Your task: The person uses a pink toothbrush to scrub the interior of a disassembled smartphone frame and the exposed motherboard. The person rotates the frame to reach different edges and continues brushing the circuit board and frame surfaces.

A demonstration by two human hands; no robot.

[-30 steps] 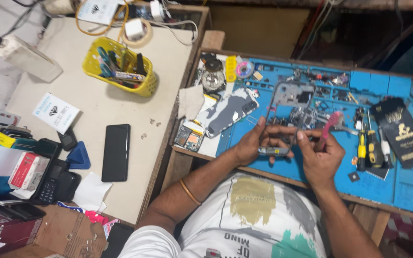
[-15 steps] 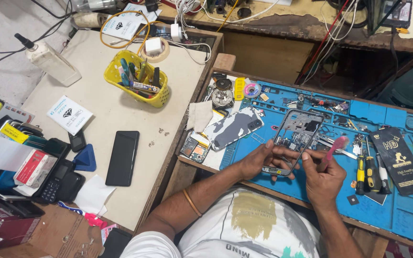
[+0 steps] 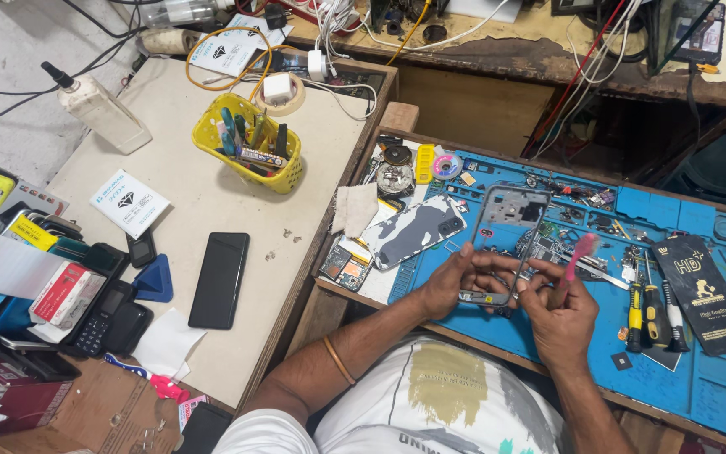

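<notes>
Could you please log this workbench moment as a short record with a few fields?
left hand: grips the lower end of the phone frame
right hand: holds a pink brush, touching the frame
surface: blue repair mat
right of hands: screwdrivers
side table: yellow basket, black phone

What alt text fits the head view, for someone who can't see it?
Seen from above, a person's left hand holds a bare phone frame over a blue repair mat, while the right hand grips a pink brush beside it. Screwdrivers lie to the right; a black phone and a yellow tool basket sit on the left table.
</notes>
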